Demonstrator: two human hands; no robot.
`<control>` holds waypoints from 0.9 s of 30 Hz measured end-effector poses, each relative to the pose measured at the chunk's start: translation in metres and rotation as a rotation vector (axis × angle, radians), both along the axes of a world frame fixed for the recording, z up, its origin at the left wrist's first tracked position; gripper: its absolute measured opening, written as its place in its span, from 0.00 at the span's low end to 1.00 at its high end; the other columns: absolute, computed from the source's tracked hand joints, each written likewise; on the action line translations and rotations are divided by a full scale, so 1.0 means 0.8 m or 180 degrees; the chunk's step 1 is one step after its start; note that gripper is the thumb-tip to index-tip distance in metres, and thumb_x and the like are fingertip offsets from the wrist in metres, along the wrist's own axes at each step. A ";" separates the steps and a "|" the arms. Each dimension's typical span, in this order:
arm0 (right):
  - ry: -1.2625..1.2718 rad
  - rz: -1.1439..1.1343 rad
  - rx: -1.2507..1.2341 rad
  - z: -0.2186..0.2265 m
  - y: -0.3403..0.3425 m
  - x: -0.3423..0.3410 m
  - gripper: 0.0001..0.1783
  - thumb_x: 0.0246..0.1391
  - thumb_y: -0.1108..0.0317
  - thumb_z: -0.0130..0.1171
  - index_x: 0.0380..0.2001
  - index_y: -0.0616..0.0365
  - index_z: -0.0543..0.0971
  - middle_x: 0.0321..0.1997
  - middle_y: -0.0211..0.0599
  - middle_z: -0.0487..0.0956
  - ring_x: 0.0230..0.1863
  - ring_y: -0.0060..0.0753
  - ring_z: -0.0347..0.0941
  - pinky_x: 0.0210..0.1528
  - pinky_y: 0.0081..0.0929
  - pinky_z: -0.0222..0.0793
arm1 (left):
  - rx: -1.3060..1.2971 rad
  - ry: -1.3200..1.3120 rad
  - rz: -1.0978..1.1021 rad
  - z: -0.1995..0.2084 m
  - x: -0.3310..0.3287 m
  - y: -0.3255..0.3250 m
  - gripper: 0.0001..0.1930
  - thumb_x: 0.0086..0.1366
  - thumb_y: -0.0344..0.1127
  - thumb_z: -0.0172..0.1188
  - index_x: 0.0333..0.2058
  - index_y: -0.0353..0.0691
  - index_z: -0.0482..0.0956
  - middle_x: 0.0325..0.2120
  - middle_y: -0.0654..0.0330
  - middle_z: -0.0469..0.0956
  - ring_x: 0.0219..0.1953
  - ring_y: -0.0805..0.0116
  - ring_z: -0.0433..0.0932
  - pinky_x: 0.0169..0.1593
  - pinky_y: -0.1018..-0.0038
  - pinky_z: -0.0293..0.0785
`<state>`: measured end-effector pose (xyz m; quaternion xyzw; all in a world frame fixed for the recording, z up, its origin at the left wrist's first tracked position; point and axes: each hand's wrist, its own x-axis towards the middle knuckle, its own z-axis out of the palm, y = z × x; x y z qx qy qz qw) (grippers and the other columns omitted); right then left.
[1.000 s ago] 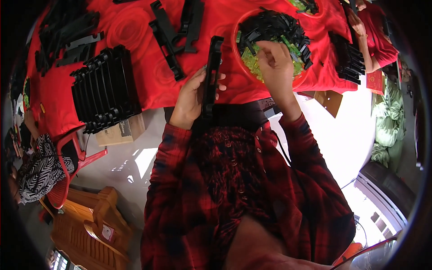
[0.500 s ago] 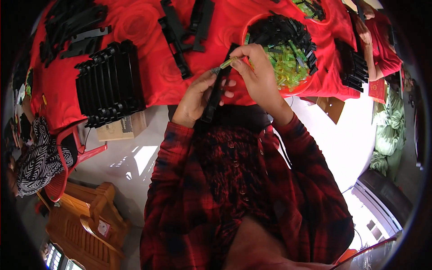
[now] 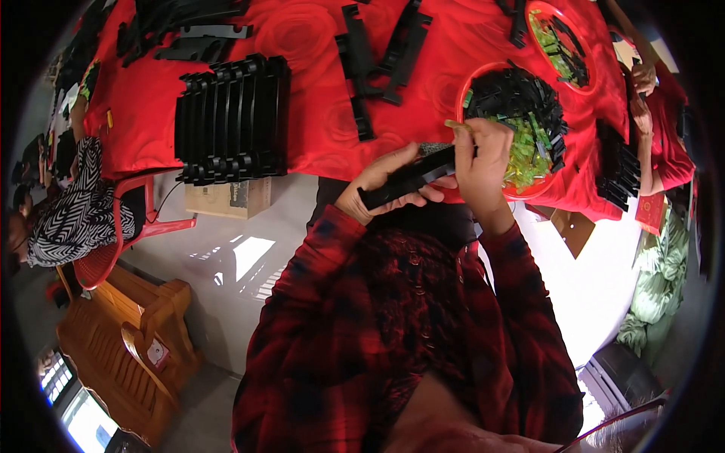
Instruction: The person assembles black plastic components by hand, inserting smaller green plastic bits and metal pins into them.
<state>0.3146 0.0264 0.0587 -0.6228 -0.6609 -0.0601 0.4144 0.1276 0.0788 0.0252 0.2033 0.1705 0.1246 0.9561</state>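
My left hand is wrapped round a long black plastic part, which tilts up to the right in front of the table edge. Above the part's right end, my right hand pinches a small yellow-green strip between thumb and fingers. That hand covers the far end of the black part. Just beyond it, an orange-red bowl holds a heap of small black strips and translucent yellow-green pieces.
Black parts stand in a neat row on the red tablecloth; more lie loose behind. A second bowl is at the far right, near another person's hands. Left are a red chair and another person.
My view has shifted, so the table things appear farther right. The black part has turned flatter in my left hand. My right hand, with the yellow-green strip, is now over the part's right end.
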 end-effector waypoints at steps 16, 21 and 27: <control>0.1173 -0.0621 0.0103 -0.016 -0.004 -0.011 0.11 0.57 0.75 0.63 0.41 0.60 0.72 0.37 0.40 0.78 0.36 0.41 0.73 0.47 0.36 0.61 | -0.0021 -0.0737 0.1563 -0.011 0.041 -0.018 0.10 0.72 0.39 0.56 0.46 0.43 0.79 0.44 0.65 0.80 0.49 0.70 0.78 0.58 0.66 0.72; 0.2591 -0.0386 -0.0123 0.009 -0.012 -0.030 0.07 0.61 0.76 0.58 0.41 0.64 0.73 0.38 0.39 0.76 0.40 0.33 0.73 0.46 0.29 0.69 | 0.0346 -0.0090 0.1603 -0.015 0.022 -0.006 0.17 0.74 0.45 0.51 0.55 0.45 0.72 0.50 0.65 0.77 0.52 0.70 0.76 0.60 0.65 0.71; 0.1434 -0.0231 -0.0399 0.027 -0.020 -0.005 0.06 0.63 0.77 0.55 0.44 0.63 0.75 0.42 0.39 0.76 0.42 0.29 0.71 0.49 0.27 0.68 | 0.0386 0.0131 0.1145 -0.001 0.019 -0.012 0.21 0.73 0.53 0.49 0.55 0.45 0.69 0.41 0.60 0.80 0.40 0.70 0.80 0.43 0.71 0.78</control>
